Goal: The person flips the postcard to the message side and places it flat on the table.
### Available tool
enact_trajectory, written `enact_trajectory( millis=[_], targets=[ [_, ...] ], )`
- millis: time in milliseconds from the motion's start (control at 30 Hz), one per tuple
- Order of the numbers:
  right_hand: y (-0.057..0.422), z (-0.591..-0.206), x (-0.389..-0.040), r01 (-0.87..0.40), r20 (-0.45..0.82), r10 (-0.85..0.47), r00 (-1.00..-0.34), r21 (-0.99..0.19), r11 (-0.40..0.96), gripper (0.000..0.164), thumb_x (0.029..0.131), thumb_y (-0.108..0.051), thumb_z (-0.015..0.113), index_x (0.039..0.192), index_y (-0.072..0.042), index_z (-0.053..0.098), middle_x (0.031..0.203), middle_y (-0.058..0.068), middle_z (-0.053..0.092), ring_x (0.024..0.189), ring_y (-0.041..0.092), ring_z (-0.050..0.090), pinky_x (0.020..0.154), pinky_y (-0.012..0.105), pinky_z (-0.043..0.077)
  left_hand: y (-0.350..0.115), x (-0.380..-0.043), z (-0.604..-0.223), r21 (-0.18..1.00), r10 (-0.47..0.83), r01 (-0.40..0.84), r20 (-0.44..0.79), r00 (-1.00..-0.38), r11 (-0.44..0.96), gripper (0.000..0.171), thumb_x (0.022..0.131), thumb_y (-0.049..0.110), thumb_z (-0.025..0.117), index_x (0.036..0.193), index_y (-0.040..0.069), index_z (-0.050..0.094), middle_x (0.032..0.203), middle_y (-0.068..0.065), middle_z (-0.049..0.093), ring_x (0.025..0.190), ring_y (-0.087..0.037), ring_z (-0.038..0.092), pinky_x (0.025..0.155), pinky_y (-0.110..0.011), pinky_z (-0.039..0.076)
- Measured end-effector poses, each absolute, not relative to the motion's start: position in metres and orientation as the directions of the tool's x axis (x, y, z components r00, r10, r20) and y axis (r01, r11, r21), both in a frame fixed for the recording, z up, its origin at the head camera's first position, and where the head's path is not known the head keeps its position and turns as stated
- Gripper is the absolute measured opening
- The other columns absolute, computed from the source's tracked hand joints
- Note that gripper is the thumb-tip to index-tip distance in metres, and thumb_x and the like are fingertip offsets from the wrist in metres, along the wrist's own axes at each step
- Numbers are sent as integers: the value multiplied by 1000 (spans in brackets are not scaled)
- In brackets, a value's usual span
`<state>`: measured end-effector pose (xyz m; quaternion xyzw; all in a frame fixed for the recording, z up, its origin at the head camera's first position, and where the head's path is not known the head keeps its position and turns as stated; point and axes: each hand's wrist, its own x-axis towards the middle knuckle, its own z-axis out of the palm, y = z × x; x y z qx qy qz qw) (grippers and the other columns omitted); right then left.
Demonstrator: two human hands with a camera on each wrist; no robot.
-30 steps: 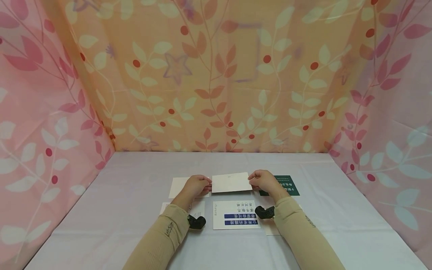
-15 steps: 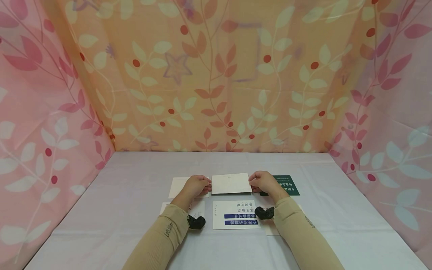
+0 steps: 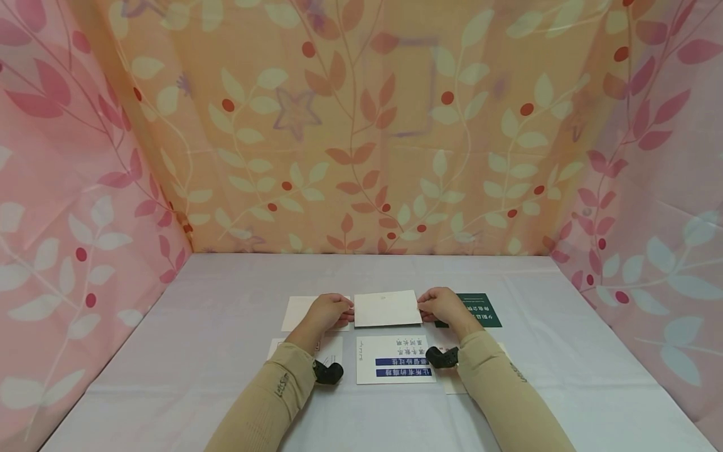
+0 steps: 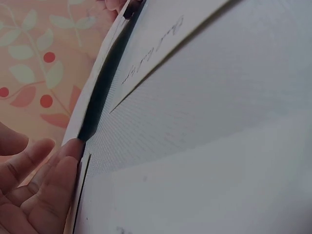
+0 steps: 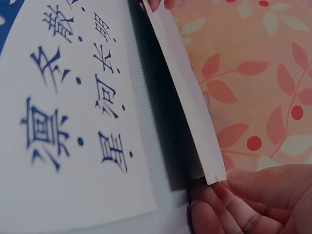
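A cream postcard (image 3: pixel 387 309) with a small mark on its top face lies across both hands in the head view. Its near edge is raised, and the wrist views show a dark underside. My left hand (image 3: pixel 334 309) holds its left end, with fingertips (image 4: pixel 72 148) right at the corner. At the other end, my right hand (image 3: pixel 443 306) pinches the corner between the thumb (image 5: pixel 263 183) on top and fingers below. Just in front lies a white postcard (image 3: pixel 395 345) with upside-down printed characters and two blue bands.
A blank cream card (image 3: pixel 295 314) lies partly under the left hand, and a dark green card (image 3: pixel 484 307) beside the right. Two more cards, a printed one (image 3: pixel 333 346) and a pale one (image 3: pixel 456 384), are partly covered by the forearms. Patterned cloth (image 3: pixel 361 157) encloses the white table (image 3: pixel 226 282).
The held postcard's near edge has dipped very slightly towards the front. Both hands keep their hold at its ends, and the other cards have not moved.
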<state>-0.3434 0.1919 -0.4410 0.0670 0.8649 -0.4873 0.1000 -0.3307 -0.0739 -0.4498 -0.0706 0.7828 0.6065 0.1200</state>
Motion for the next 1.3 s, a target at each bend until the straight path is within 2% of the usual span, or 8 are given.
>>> enact_trajectory(
  millis=[300,967,1167,1300],
  targets=[
    [191,-442,-342,220,-236,33,-971,-837,500,12,86,-11,61,90,0,64,79,10,64,67,16,62,63,27,53,-76,-332,-452,935,46,-239,-259,-965,264,19,90,12,52,97,0,64,83,-9,66,71,-14,65,61,-24,53],
    [194,-439,-343,225,-224,65,-972,-830,510,12,86,-12,61,89,-1,63,78,10,64,66,17,61,61,27,53,-77,-333,-451,929,41,-258,-279,-960,267,17,91,13,52,96,3,65,84,-7,66,71,-14,65,61,-24,53],
    [198,-435,-344,190,-191,50,-980,-850,492,14,86,-7,59,95,4,62,80,11,63,67,17,62,62,29,54,-73,-335,-448,937,53,-246,-267,-962,250,19,91,12,51,98,1,65,84,-9,65,70,-13,64,61,-22,52],
    [204,-432,-343,187,-182,60,-981,-836,515,17,87,-9,58,99,3,62,86,12,63,71,17,62,66,29,54,-68,-335,-446,947,77,-226,-249,-966,228,21,91,9,49,100,-2,64,85,-9,65,70,-13,64,61,-22,52]
  ],
)
